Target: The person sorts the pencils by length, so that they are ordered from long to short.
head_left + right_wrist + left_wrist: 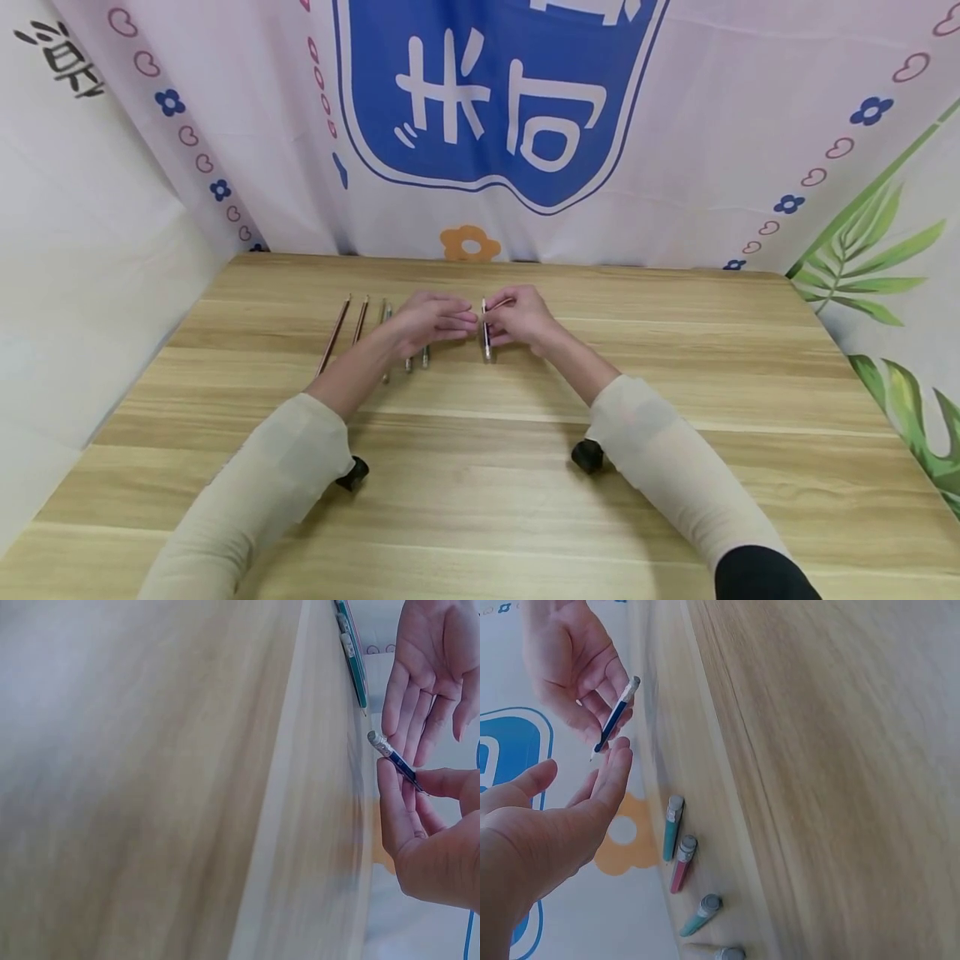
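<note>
My right hand (pixel 522 319) pinches a dark blue pencil (pixel 487 329) between thumb and fingers, its silvery eraser end toward me. Facing it, my left hand (pixel 431 321) has its fingers stretched out close to the pencil; whether they touch it I cannot tell. The left wrist view shows the pencil's point near those left fingertips. On the table below, a green pencil (pixel 672 832) and a red pencil (pixel 681 868) lie side by side, with another green pencil (pixel 700 916) beyond. Two reddish-brown pencils lie farther left, the outermost pencil (pixel 333 333) partly behind my left forearm.
The wood-grain table (pixel 480 500) stretches toward me, with its back edge against a printed curtain (pixel 285 183). Black wrist devices show below the left sleeve (pixel 270 467) and right sleeve (pixel 667 458). Leaf-patterned cloth (pixel 907 333) hangs at the right.
</note>
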`<state>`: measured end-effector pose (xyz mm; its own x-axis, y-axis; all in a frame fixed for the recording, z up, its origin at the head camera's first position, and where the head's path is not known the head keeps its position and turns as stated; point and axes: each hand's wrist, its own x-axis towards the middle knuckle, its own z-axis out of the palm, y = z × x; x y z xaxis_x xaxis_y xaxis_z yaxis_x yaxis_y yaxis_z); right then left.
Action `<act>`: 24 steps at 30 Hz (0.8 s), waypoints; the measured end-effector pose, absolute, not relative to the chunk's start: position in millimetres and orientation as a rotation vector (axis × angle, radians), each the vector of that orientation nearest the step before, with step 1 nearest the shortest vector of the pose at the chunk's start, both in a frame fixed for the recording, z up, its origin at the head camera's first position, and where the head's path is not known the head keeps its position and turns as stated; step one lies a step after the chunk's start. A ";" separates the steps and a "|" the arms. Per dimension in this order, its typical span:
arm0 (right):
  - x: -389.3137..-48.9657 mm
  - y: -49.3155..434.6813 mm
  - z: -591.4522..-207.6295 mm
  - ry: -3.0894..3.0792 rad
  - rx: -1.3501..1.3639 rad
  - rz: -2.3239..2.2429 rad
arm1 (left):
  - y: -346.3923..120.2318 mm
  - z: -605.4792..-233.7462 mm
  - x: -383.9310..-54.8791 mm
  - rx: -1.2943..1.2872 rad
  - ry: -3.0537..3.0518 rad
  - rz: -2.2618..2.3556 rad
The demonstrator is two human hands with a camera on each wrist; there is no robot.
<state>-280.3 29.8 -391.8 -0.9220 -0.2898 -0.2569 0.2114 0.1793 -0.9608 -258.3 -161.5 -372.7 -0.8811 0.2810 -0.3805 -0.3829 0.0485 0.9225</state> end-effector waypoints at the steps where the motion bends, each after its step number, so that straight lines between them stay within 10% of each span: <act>1: -280.0 28.7 -391.7 2.075 -0.074 -1.795 | -162.2 -372.7 -258.1 -0.101 1.868 1.881; 24: -276.7 0.1 -393.7 2.004 -0.146 -1.819 | -189.2 -366.5 -254.3 -0.107 1.925 1.839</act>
